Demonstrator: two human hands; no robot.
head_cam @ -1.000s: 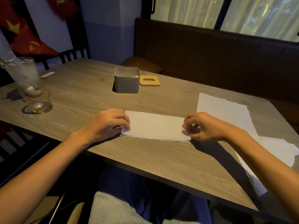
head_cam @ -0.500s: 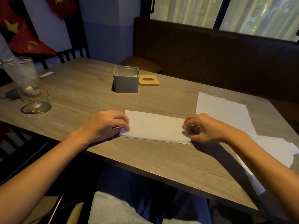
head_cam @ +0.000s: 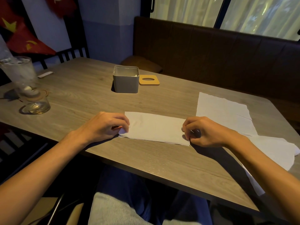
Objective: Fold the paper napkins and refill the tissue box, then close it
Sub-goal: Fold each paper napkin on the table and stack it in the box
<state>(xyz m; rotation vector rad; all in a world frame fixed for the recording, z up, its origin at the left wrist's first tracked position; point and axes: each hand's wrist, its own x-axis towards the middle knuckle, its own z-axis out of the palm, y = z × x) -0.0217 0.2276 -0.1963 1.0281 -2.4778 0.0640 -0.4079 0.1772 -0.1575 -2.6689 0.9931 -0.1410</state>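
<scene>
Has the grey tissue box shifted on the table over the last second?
No. The tissue box sits beside the wooden lid, same gap and same table grain.

Bare forearms, no sleeves; dark blue trousers [head_cam: 129, 189], grey top [head_cam: 113, 210].

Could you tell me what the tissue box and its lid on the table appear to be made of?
The tissue box looks like grey painted metal or hard plastic with a matte finish: thin walls, rounded corners, a faint sheen along the rim; which of the two I cannot tell. The lid, lying beside it, looks like light wood or bamboo: warm tan colour, flat slab, an oval opening cut through it.
</scene>
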